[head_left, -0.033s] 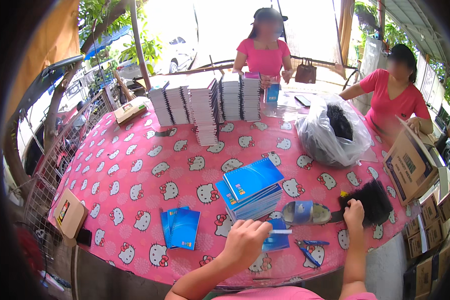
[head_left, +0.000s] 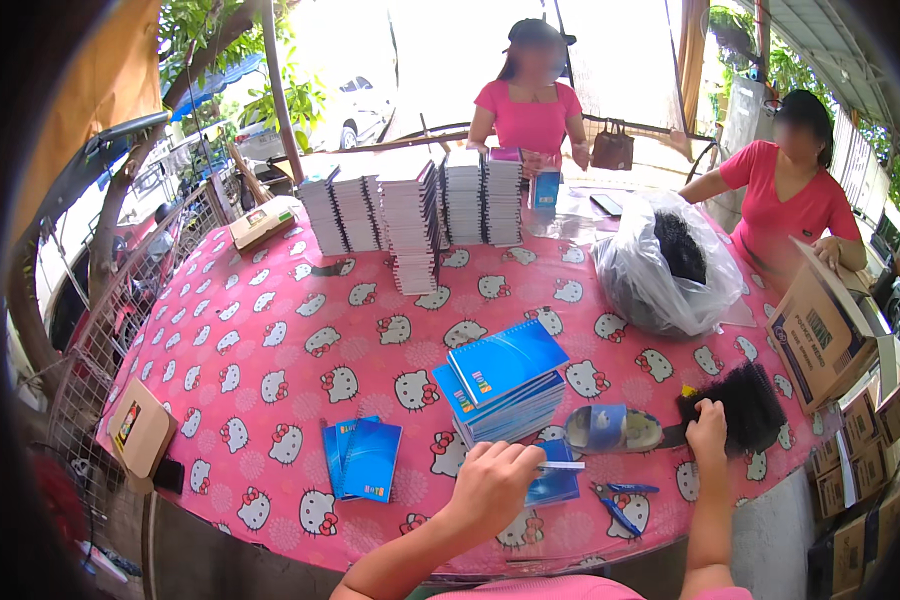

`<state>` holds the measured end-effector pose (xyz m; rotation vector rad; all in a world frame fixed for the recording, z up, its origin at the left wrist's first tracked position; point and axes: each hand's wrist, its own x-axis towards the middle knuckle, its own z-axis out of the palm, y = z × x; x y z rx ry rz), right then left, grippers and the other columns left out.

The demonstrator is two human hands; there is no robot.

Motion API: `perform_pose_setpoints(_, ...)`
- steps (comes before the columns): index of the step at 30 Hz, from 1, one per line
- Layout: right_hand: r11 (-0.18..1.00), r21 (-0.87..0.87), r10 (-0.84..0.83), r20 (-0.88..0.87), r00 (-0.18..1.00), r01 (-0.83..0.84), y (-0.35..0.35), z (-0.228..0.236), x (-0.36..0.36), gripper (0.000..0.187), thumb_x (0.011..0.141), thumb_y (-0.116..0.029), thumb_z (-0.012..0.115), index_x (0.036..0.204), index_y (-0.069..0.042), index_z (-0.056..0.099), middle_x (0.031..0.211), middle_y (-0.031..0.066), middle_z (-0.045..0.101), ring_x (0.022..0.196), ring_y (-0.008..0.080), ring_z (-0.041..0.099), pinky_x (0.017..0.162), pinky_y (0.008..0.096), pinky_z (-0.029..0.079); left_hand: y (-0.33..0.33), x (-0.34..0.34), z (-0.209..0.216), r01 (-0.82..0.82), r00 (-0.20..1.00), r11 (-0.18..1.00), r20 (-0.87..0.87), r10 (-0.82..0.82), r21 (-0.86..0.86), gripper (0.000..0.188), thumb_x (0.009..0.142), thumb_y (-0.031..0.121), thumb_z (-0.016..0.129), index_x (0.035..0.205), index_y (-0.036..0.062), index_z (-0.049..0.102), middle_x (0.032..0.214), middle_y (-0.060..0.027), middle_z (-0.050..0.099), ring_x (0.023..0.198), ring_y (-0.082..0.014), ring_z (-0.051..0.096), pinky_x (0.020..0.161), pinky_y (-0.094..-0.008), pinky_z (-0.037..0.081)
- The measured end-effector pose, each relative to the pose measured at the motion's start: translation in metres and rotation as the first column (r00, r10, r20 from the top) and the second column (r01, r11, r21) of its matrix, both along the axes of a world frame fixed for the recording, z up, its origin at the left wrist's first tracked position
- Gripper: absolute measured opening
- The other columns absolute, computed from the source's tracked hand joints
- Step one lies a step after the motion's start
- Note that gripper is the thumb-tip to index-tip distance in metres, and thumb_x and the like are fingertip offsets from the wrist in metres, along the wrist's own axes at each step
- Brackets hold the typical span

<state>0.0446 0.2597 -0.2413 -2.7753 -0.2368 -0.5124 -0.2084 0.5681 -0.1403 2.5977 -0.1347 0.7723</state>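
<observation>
My left hand (head_left: 495, 487) is closed around a thin, light-edged piece (head_left: 562, 465), seen edge-on; it looks like a notebook. Just beneath lies a blue notebook (head_left: 555, 488), partly covered by that hand. Over to the right, the fingers of my right hand (head_left: 708, 428) pinch the left edge of a pile of black binding coils (head_left: 750, 405); the single coil between them cannot be made out. A stack of blue spiral notebooks (head_left: 510, 360) rises beyond my left hand. Blue-handled pliers (head_left: 622, 508) lie spread between my hands.
Several blue notebooks (head_left: 372, 458) lie at left. A rounded clear object with a blue band (head_left: 610, 428) sits beside the coils. Farther off stand tall notebook stacks (head_left: 407, 230) and a plastic bag of black coils (head_left: 660, 270). Two people stand across the table; a carton (head_left: 820, 325) is at right.
</observation>
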Motion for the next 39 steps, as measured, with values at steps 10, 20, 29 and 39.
perform_pose_setpoints(10,0.945,-0.024,0.328,0.043,0.944,-0.327,0.021,0.051,-0.041,0.029,0.076,-0.006,0.068,0.105,-0.004,0.067,0.077,0.0139,0.06,0.072,0.0257,0.063,0.068,0.0385,0.051,-0.02,0.008,-0.001,-0.238,0.939,0.971,0.247,0.237,-0.026,0.013,0.076,0.026,0.075,0.088,0.0196,0.075,0.094,0.0014,0.067,0.097,-0.0195,0.059,0.093,-0.039,0.034)
perform_pose_setpoints(20,0.448,0.81,0.893,-0.392,0.22,-0.379,0.106,0.09,-0.175,0.078,0.082,-0.007,0.071,0.147,-0.006,0.028,0.082,0.0064,0.068,0.072,0.0092,0.06,0.069,0.0255,0.05,-0.019,0.002,-0.025,-0.188,0.963,0.967,0.163,0.216,-0.169,0.021,0.076,0.031,0.074,0.096,0.0229,0.072,0.089,0.0066,0.065,0.089,-0.0159,0.055,0.083,-0.0415,0.03)
perform_pose_setpoints(29,0.495,0.631,0.717,0.092,0.691,-0.597,0.109,0.119,-0.147,0.02,0.079,-0.006,0.072,0.099,-0.003,0.071,0.076,0.0062,0.064,0.061,0.0094,0.058,0.054,0.023,0.045,-0.021,-0.002,-0.007,-0.219,0.962,0.964,0.134,0.239,-0.148,0.019,0.07,0.031,0.08,0.086,0.0224,0.075,0.079,0.0084,0.067,0.081,-0.0136,0.053,0.077,-0.0352,0.031)
perform_pose_setpoints(39,0.466,0.785,0.684,-0.026,0.729,-0.409,0.12,0.107,-0.148,0.015,0.079,-0.005,0.073,0.093,-0.002,0.071,0.075,0.0061,0.064,0.063,0.0081,0.057,0.057,0.0211,0.044,-0.019,-0.002,-0.012,-0.193,0.969,0.965,0.122,0.216,-0.176,0.022,0.068,0.034,0.082,0.084,0.0214,0.075,0.077,0.0088,0.065,0.079,-0.0112,0.053,0.076,-0.034,0.031)
